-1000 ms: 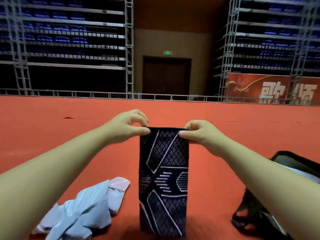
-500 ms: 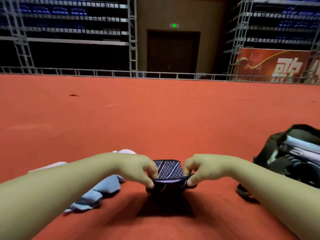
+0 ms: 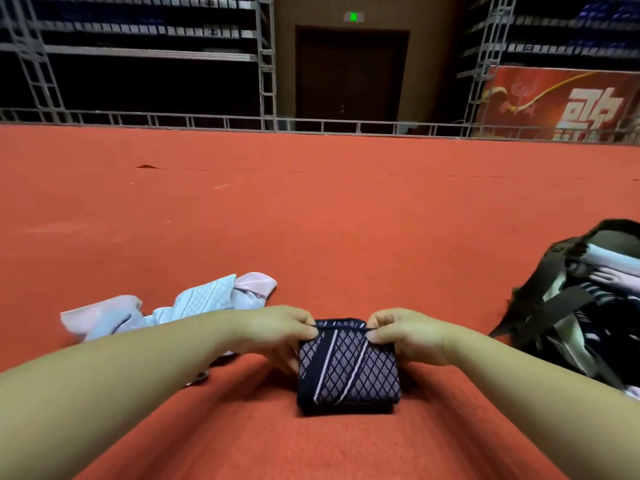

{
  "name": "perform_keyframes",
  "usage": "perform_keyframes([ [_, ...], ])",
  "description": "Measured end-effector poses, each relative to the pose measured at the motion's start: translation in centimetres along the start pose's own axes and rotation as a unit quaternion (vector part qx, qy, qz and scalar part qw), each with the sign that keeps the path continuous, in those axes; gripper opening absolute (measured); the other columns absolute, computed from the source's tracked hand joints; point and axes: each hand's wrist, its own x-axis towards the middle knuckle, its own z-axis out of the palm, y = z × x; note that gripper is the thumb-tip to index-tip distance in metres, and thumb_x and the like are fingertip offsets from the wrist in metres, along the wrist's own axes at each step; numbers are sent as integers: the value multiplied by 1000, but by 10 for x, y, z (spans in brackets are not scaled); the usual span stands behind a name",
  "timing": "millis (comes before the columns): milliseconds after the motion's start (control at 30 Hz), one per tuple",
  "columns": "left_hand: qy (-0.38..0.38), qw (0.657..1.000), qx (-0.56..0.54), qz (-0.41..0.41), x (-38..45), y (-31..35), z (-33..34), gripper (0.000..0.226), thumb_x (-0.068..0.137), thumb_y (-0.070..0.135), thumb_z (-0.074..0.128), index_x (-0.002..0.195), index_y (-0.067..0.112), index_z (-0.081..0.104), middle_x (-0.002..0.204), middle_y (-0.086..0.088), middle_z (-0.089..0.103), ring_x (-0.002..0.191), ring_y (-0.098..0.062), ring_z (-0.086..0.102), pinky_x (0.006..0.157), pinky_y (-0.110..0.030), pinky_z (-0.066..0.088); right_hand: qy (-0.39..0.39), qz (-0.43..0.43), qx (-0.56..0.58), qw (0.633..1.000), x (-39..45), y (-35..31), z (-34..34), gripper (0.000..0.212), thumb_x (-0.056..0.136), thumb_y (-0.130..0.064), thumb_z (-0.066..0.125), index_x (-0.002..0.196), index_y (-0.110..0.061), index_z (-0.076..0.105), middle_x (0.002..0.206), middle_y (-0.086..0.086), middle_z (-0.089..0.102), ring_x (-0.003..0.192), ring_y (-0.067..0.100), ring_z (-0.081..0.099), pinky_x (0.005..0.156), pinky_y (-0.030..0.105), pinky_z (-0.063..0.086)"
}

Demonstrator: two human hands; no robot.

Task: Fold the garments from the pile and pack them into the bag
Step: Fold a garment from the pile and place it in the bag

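A dark navy garment (image 3: 347, 370) with white lines and a diamond pattern lies folded into a small square on the red carpet in front of me. My left hand (image 3: 277, 332) pinches its far left corner and my right hand (image 3: 403, 336) pinches its far right corner. To the left lies a crumpled light blue and pink garment (image 3: 166, 311), partly hidden behind my left forearm. At the right edge stands an open black bag (image 3: 540, 310) with several folded garments inside.
The red carpet (image 3: 311, 220) stretches far ahead to a low metal railing (image 3: 311, 124). Behind it are metal scaffolding, a dark door and a red banner (image 3: 561, 102).
The navy garment hung full length from both hands a second ago. It has since been lowered and folded over into a small square on the carpet, with both hands still pinching its far corners.
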Motion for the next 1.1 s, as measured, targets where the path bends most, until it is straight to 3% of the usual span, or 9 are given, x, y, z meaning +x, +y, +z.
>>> perform_keyframes([
  [167,104,994,13,20,17,-4,-7,15,95,17,52,109,18,48,76,-1,57,54,-6,55,55,-20,47,166,-44,-105,980,29,5,-6,15,89,-10,63,78,-15,53,66,-1,55,45,1,46,42,14,34],
  [233,148,982,111,47,23,-9,-10,33,91,21,59,122,18,49,100,1,60,81,-8,59,75,-22,49,198,-50,-131,970,42,8,-4,16,86,-11,67,76,-16,55,68,0,58,52,5,50,48,16,39],
  [333,194,921,287,179,12,-2,1,50,87,41,58,132,20,50,138,2,48,130,-12,41,107,-18,25,245,-58,-155,955,57,10,-6,18,83,-12,71,74,-18,56,70,-2,61,61,9,55,60,23,45],
  [433,73,894,391,207,5,1,18,65,85,55,40,141,22,42,152,1,33,143,-12,20,114,-24,9,273,-50,-188,942,69,14,-8,21,82,-16,72,72,-21,54,72,-3,60,62,9,53,62,24,43],
  [533,-26,878,462,126,8,-18,30,60,97,51,37,150,30,18,159,6,10,147,-12,-1,116,-38,-6,287,-61,-181,939,70,17,-6,18,82,-20,73,83,-18,55,81,1,60,68,12,54,65,25,44],
  [667,-28,875,467,122,9,-36,31,65,96,53,38,150,34,8,159,8,-5,144,-9,-15,116,-42,-13,295,-150,-291,898,43,21,1,17,83,-34,69,94,-27,59,102,-3,56,93,11,54,85,27,43],
  [767,-10,870,472,139,12,-45,34,70,93,55,42,150,37,6,159,8,-8,143,-10,-18,112,-37,-16,205,-236,-406,859,9,31,9,29,76,-55,61,89,-31,67,105,-9,58,102,10,53,95,28,40],
  [900,7,873,465,149,11,-49,37,66,95,50,44,149,38,8,158,12,-7,141,-4,-19,113,-36,-14,150,-251,-557,778,-10,49,17,44,77,-60,55,107,-29,65,108,-10,64,99,13,58,87,32,46],
  [1100,34,902,406,146,8,-28,33,51,96,39,50,144,32,34,155,13,25,144,-2,11,117,-39,2,191,-238,-507,806,-11,42,18,21,88,-34,51,94,-22,67,91,-5,68,89,17,59,83,33,46],
])
